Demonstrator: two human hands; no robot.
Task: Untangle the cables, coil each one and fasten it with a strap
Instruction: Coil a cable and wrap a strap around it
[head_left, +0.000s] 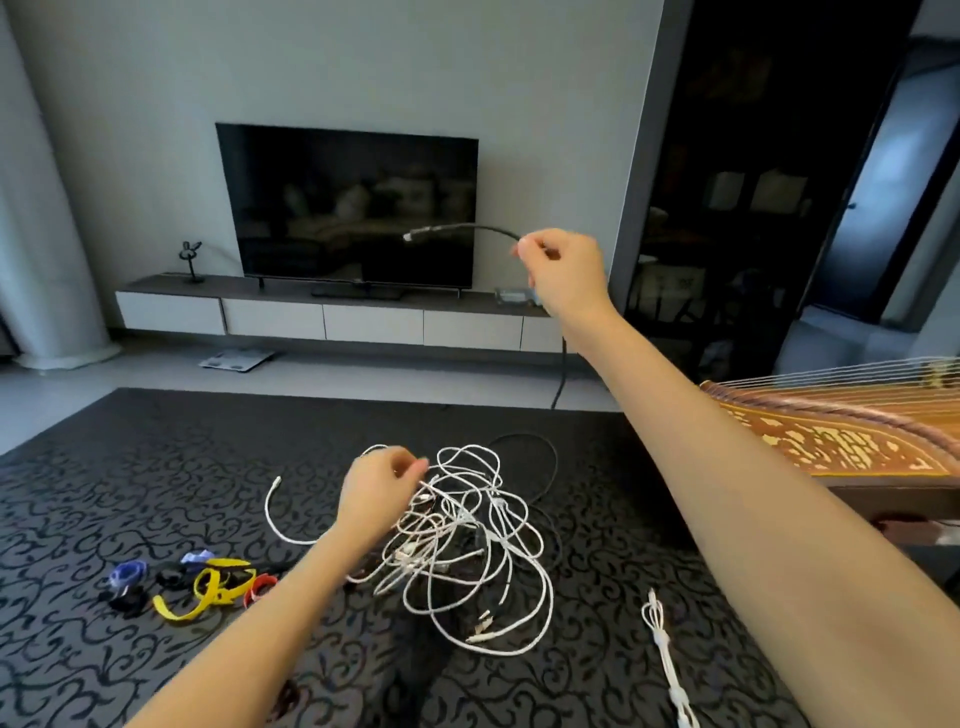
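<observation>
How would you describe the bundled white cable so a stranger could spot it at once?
Start at the dark patterned surface. Right of the big white tangle, one white cable lies alone. Unlike the tangle, it is folded into a narrow, straight bundle.

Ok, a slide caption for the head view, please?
Right hand holds a black cable up near its end; left hand pinches the white cable tangle on the patterned surface.
</observation>
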